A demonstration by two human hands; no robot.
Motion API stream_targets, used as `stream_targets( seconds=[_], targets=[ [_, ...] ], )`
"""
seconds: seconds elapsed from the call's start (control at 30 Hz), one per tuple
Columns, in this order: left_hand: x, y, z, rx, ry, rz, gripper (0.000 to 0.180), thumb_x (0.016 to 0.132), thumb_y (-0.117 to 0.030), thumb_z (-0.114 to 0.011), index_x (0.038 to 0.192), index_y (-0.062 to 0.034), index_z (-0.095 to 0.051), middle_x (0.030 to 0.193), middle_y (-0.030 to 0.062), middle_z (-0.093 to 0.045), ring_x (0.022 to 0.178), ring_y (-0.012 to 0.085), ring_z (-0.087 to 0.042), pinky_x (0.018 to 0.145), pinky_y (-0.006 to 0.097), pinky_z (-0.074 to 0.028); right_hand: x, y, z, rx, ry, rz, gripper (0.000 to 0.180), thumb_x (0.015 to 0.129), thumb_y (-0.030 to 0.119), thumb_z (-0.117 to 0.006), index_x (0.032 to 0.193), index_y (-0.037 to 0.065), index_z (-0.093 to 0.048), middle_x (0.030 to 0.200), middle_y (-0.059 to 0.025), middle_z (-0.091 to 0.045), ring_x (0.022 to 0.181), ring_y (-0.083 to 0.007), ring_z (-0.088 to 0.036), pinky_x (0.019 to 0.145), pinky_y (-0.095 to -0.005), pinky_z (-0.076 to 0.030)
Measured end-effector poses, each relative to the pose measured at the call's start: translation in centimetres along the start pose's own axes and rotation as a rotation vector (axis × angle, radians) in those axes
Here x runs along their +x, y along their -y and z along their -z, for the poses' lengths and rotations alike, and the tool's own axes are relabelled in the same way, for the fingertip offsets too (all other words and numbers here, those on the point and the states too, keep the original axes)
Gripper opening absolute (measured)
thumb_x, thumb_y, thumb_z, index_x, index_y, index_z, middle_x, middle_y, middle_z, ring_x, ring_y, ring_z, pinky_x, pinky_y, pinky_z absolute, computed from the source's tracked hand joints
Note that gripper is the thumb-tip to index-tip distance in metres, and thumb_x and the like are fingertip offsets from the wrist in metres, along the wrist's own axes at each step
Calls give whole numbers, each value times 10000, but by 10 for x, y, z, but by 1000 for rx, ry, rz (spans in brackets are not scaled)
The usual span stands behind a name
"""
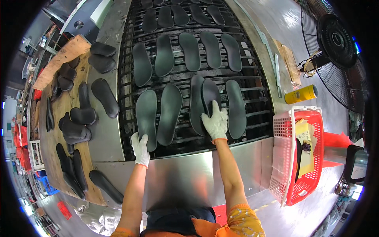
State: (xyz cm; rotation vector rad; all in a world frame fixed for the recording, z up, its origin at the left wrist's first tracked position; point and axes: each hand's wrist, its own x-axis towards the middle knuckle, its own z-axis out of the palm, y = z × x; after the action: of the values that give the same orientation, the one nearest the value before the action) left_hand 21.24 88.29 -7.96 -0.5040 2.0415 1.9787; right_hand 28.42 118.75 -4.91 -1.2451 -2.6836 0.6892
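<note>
Rows of dark foam insoles lie on a black slatted conveyor rack [185, 148]. My left hand [140, 148], in a white knit glove, is at the heel of the near-left insole [146, 114]. Its thumb touches the heel edge and its fingers are apart. My right hand [216, 123], gloved the same way, grips the heel part of a darker insole [211, 91], thumb at its left edge. That insole overlaps another insole [197, 103] on its left. Beside my right hand lies a separate insole [236, 108]; between my hands is one more insole [169, 112].
On the left, a wooden board [55, 148] bears several loose and stacked insoles. A steel ledge [179, 175] runs along the near edge. At right stand a red and white plastic basket [282, 158], a yellow cylindrical bottle [301, 94] and a black fan [335, 39].
</note>
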Motion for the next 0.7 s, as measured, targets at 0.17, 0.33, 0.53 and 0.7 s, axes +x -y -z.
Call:
stream_targets(
  seconds=[0.17,0.33,0.53,0.7],
  targets=[
    [5,2,0,24,1,-12,379,898,-41,-614,1256,11,-501,1168,96,-605,1037,177,-570,939,331,-476,31,-12,20,-233,-26,-77,679,816,461,-698,1403,184,-501,1187,-235,-504,1087,-434,-535,875,-528,-479],
    [17,20,2,248,20,-158,447,869,-135,-657,1261,24,-512,1192,138,-612,1070,235,-581,971,374,-456,47,-24,-1,-359,-183,9,632,853,452,-687,1362,106,-543,1423,-274,-432,1270,-435,-456,977,-545,-424],
    [2,-24,-26,519,75,-43,531,842,-237,-703,1285,-9,-521,1183,192,-654,1108,308,-621,974,412,-470,-2,12,-23,-213,-264,384,526,868,358,-694,1290,62,-588,1409,-301,-439,1296,-450,-441,1037,-570,-376],
    [7,-14,-17,481,69,-152,568,843,-207,-695,1347,-45,-487,1204,243,-657,1145,395,-634,989,441,-485,-45,55,-38,-17,-179,472,475,852,303,-719,1239,49,-612,1368,-302,-464,1276,-464,-448,1044,-568,-372]
  ],
)
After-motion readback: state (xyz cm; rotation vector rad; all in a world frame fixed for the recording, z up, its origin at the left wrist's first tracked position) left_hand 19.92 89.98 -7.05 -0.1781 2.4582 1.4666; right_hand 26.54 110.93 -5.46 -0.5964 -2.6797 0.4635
